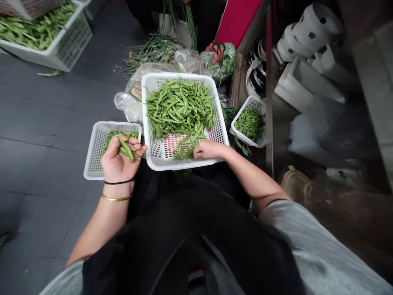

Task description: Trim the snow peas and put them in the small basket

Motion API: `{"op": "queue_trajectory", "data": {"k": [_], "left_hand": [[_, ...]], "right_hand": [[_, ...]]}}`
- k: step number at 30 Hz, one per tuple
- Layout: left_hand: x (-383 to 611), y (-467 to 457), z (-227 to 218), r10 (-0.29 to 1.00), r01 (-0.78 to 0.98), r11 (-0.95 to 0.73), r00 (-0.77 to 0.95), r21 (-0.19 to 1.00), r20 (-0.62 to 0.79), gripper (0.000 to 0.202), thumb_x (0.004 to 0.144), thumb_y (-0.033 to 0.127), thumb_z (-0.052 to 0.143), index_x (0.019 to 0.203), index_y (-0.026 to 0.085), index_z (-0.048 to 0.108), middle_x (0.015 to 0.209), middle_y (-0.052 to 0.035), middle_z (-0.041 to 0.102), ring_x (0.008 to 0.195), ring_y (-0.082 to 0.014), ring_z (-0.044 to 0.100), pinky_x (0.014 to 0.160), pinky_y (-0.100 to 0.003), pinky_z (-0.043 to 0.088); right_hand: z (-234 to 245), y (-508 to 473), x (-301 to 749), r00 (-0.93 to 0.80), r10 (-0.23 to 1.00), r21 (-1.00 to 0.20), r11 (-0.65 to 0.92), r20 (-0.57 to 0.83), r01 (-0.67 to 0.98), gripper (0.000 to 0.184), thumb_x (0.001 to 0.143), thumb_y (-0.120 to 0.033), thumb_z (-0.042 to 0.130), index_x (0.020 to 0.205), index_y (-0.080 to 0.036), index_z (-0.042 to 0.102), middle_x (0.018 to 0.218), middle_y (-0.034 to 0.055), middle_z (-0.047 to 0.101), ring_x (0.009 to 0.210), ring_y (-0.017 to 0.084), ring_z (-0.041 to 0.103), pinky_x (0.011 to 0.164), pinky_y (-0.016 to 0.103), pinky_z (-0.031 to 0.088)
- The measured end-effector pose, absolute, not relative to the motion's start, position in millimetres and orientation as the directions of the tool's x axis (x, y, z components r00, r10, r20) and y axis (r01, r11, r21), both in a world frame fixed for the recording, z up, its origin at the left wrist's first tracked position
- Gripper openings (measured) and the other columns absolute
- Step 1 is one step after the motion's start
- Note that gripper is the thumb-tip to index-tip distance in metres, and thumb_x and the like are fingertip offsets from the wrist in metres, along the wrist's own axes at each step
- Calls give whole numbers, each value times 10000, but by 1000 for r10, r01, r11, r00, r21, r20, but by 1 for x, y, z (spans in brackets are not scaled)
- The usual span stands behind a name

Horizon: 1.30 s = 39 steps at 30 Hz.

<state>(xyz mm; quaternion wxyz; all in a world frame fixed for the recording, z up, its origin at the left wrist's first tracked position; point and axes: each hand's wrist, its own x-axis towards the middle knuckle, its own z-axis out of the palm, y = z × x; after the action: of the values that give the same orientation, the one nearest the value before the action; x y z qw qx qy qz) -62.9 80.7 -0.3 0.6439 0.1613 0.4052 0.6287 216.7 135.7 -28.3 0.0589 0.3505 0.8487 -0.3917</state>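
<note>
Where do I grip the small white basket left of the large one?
Probably the left rim of the small white basket, from the left: that edge is exposed, while the left hand hides the near right corner, close to the large basket.

Pods (126, 149) (green) in left fingers (141, 151).

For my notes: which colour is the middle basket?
The basket is white; head view shows it best.
</note>
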Motion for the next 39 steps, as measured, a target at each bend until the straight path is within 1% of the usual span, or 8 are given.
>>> {"op": "queue_trajectory", "data": {"k": [3,6,12,18,22,26,34,39], "left_hand": [[-52,83,0,960,-629,102,-141,771,-242,241,890,329,502,713,187,582,668,-14,694,568,-138,642,667,-322,575],[-25,87,6,962,-600,75,-167,796,-216,214,865,370,552,744,195,570,707,-9,694,627,-146,655,712,-321,562],[-25,93,26,961,-673,-45,-231,738,-153,240,927,338,464,757,199,561,709,13,674,632,-117,627,711,-300,536],[-67,88,22,960,-740,50,-150,671,-237,275,951,318,422,746,223,579,569,58,550,467,-45,473,490,-160,440],[-48,78,12,976,-732,197,79,652,-205,231,850,401,570,780,186,616,438,70,327,316,-33,217,291,-151,169],[-21,68,-3,922,-626,383,222,679,-316,137,769,266,667,747,136,633,378,98,242,300,-31,215,305,-142,183],[1,59,-29,762,-434,646,330,628,-557,283,667,310,754,792,74,662,467,31,495,315,-20,305,316,-148,161],[16,61,-38,826,-371,563,231,738,-514,342,642,362,786,776,83,643,412,50,466,299,-8,252,312,-151,138]], "right_hand": [[-21,138,199,-631,741,-709,317,-229,630,145,806,-211,614,919,-137,665,879,43,671,729,113,582,729,258,445],[-11,120,160,-669,730,-953,83,-142,292,629,767,-324,678,1322,-191,414,1146,65,611,751,95,616,652,210,476],[-16,88,147,-761,606,-967,-229,-234,115,303,896,-444,470,810,-159,529,496,-71,494,433,60,485,461,174,424],[-36,118,203,-699,669,-964,-115,-254,241,315,913,-458,425,786,-174,481,509,-78,458,456,77,491,521,224,479],[-51,142,190,-591,755,-578,357,-284,734,248,871,-350,542,996,-136,554,936,97,644,831,194,633,748,328,489],[-68,167,172,-380,900,-186,344,-215,920,369,907,-311,479,1200,-87,473,1164,231,573,935,298,631,766,402,474],[-66,156,201,-330,904,-565,127,-273,815,100,854,-136,476,853,-112,573,823,111,690,725,161,666,681,267,511],[-36,85,205,-382,859,-934,-266,-342,237,163,769,-284,645,774,-146,558,523,-31,611,442,93,583,460,202,492]]}}
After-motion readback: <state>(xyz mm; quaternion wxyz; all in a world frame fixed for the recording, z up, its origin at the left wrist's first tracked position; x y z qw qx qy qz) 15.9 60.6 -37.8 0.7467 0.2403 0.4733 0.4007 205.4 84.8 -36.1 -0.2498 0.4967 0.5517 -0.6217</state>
